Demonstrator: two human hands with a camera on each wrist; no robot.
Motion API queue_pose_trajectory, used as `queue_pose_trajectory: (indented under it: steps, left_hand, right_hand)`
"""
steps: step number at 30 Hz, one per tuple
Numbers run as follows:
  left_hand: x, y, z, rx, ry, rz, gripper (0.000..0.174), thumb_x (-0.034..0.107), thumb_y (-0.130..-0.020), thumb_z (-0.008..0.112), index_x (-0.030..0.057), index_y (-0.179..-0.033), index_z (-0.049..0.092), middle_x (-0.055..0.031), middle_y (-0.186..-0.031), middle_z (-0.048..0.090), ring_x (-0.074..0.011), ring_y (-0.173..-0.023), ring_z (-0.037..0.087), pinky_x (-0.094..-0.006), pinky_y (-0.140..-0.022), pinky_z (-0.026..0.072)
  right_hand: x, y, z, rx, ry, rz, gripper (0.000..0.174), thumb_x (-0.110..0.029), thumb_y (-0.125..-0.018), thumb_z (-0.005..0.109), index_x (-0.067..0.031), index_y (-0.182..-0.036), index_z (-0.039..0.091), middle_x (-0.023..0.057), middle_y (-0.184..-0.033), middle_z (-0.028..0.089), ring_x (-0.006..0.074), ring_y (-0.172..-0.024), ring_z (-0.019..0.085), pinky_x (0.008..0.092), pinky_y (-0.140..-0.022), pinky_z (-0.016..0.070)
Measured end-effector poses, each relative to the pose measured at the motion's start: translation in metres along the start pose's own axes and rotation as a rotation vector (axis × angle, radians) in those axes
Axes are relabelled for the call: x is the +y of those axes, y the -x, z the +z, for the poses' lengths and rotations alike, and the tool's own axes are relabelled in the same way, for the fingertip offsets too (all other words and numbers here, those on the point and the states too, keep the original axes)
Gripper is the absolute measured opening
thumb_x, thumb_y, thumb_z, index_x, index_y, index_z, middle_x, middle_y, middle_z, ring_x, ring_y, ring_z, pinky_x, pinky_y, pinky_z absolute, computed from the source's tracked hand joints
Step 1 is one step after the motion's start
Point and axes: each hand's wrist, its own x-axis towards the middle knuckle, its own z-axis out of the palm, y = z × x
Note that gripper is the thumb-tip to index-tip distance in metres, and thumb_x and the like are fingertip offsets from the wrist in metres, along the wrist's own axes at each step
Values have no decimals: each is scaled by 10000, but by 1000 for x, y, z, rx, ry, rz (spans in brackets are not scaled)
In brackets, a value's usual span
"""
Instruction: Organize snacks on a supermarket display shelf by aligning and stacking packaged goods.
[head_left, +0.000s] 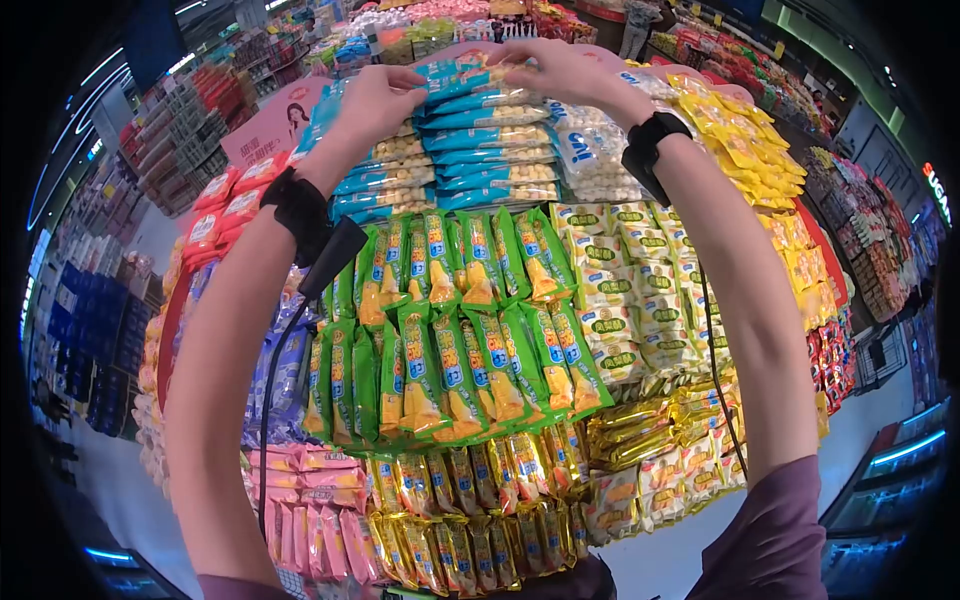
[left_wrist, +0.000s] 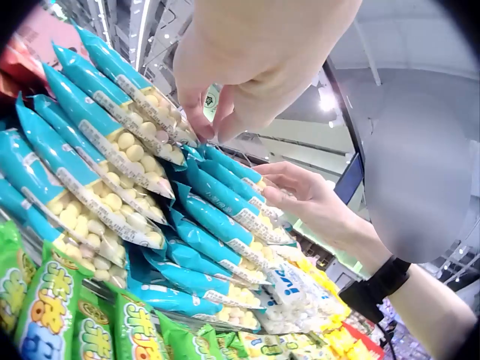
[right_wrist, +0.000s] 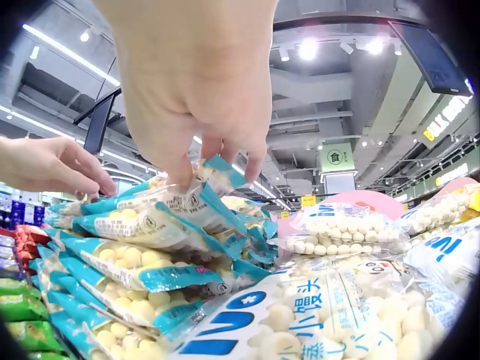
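Note:
Both hands are at the top blue bag (head_left: 455, 75) of the middle stack. My left hand (head_left: 385, 100) pinches its left end; in the left wrist view the thumb and finger of this hand (left_wrist: 259, 67) meet at the bag's corner. At the other end, my right hand (head_left: 565, 72) grips the bag; the right wrist view shows the fingers of this hand (right_wrist: 195, 97) curled over the wrapper (right_wrist: 217, 176). More blue bags (left_wrist: 225, 195) with round pale pieces lie flat beneath. The far side of the held bag is partly hidden by the fingers.
White bags (head_left: 590, 150) lie right of the blue stack, with yellow bags (head_left: 735, 130) beyond. Green packets (head_left: 450, 370) stand in rows on the near side. Pink signs (head_left: 265, 125) rise behind, and red bags (head_left: 215, 215) lie at the left.

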Motion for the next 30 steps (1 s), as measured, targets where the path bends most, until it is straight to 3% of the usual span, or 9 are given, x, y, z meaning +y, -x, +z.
queue_pose_trajectory:
  steps: [4, 6, 7, 10, 13, 16, 22, 27, 30]
  left_hand:
    - [-10, -4, 15, 210, -307, 419, 301, 185, -906, 676, 43, -1169, 701, -149, -1033, 718, -279, -935, 685, -376, -915, 520]
    - [-10, -7, 23, 266, -374, 566, 291, 189, -929, 641, 31, -1168, 690, -169, -1054, 710, -349, -954, 674, -423, -938, 514]
    - [-9, -8, 24, 211, -385, 565, 298, 197, -946, 608, 32, -1185, 675, -184, -1061, 702, -370, -969, 662, -443, -934, 507]
    - [4, 0, 28, 34, -429, 481, 338, 226, -991, 509, 35, -1244, 624, -225, -1076, 678, -421, -1011, 626, -494, -921, 487]
    - [10, 7, 29, -105, -518, 359, 431, 262, -1024, 399, 52, -1387, 498, -268, -1093, 642, -454, -1035, 585, -524, -880, 470]
    - [6, 5, 34, -20, -567, 503, 468, 272, -1033, 367, 74, -1451, 432, -258, -1219, 610, -439, -1100, 575, -510, -949, 455]
    - [3, 5, 43, -14, -649, 533, 509, 298, -1043, 328, 60, -1491, 374, -229, -1414, 504, -401, -1251, 514, -473, -1088, 388]
    - [-8, -5, 57, 120, -660, 613, 512, 296, -1005, 351, 25, -1434, 415, -225, -1361, 540, -390, -1196, 559, -503, -1031, 426]
    - [-22, -6, 52, 269, -978, 910, 351, 355, -959, 577, 76, -1150, 674, -250, -1194, 651, -302, -1035, 659, -417, -901, 502]
  right_hand:
    - [-4, 0, 0, 56, 45, -125, 289, -286, -936, 670, -123, -1173, 706, 110, -1027, 710, 261, -1001, 683, 407, -855, 529]
    - [-18, 6, -5, 12, -45, 130, 334, -361, -950, 638, -116, -1167, 709, 125, -1031, 709, 265, -997, 683, 411, -840, 528]
    - [-26, 7, -8, -11, -89, 256, 363, -398, -957, 623, -113, -1164, 711, 133, -1033, 709, 267, -995, 683, 414, -832, 527]
    - [-21, 10, -1, -114, 37, 254, 430, -410, -1015, 517, -105, -1295, 633, 101, -1134, 709, 231, -987, 672, 363, -841, 515]
    - [-17, 13, 0, -200, 268, 78, 479, -413, -1057, 400, -111, -1403, 538, 144, -1259, 654, 306, -1099, 630, 391, -938, 488]
    - [-22, 23, 4, -2, 293, -106, 499, -388, -1070, 348, -92, -1455, 464, 180, -1411, 540, 350, -1254, 532, 410, -1067, 414]
    - [-21, 29, 12, 34, 256, -71, 546, -415, -1066, 335, -53, -1461, 442, 182, -1501, 439, 354, -1358, 440, 411, -1151, 336]
    - [-26, 34, 7, 7, 182, -61, 592, -380, -1047, 373, 79, -1418, 410, 274, -1457, 446, 377, -1365, 424, 407, -1151, 324]
    - [-39, 36, 0, -157, 263, -77, 576, -349, -1049, 353, 65, -1448, 376, 268, -1481, 417, 378, -1380, 404, 408, -1163, 313]
